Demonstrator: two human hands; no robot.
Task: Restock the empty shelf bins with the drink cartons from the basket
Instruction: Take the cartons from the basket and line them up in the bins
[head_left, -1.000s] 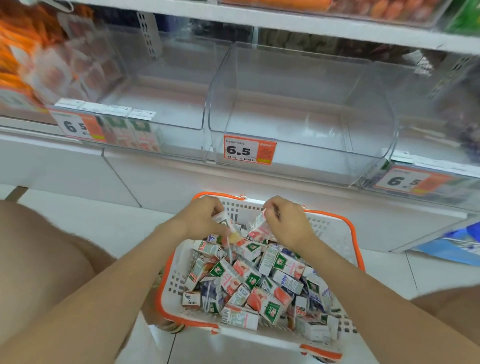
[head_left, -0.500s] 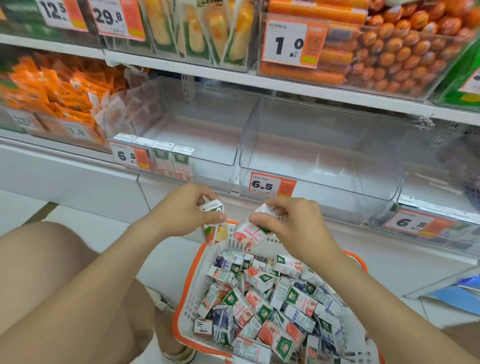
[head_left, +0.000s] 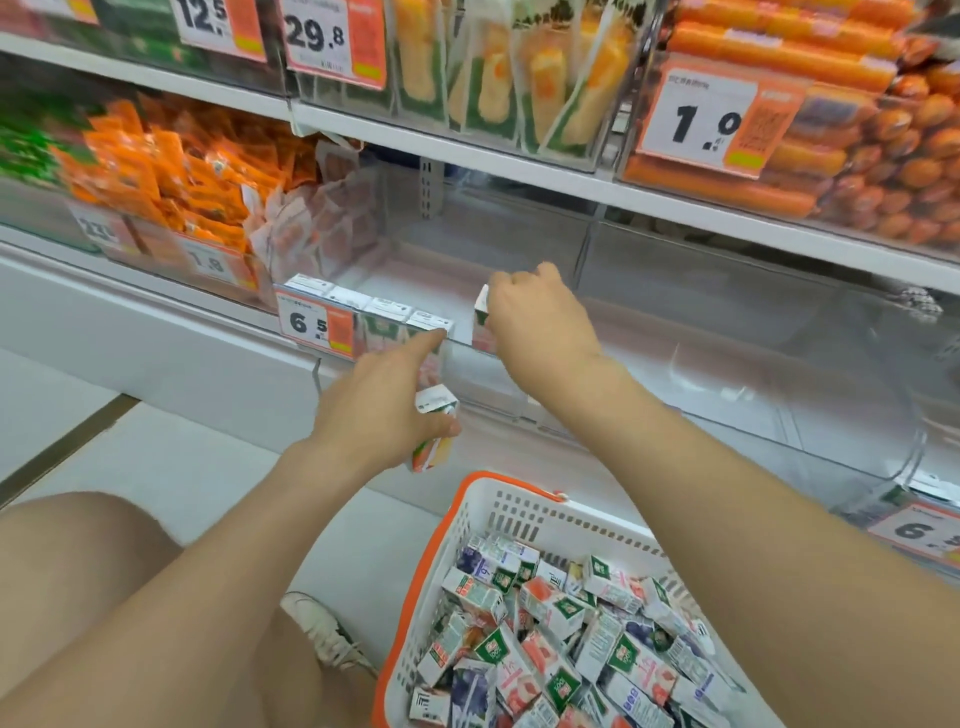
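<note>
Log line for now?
phase: placing | right hand: holds pink carton at bin front | left hand: holds orange carton below bin | basket: many cartons

White shelf (head_left: 130, 306) has clear plastic bins (head_left: 727, 364) side by side on it, one with a row of drink cartons (head_left: 384, 312) up front. Orange-rimmed basket (head_left: 571, 525) sits on the tiled floor (head_left: 208, 467).

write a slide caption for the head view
Right hand holds a carton in the shelf bin; left hand grips a second carton.
</note>
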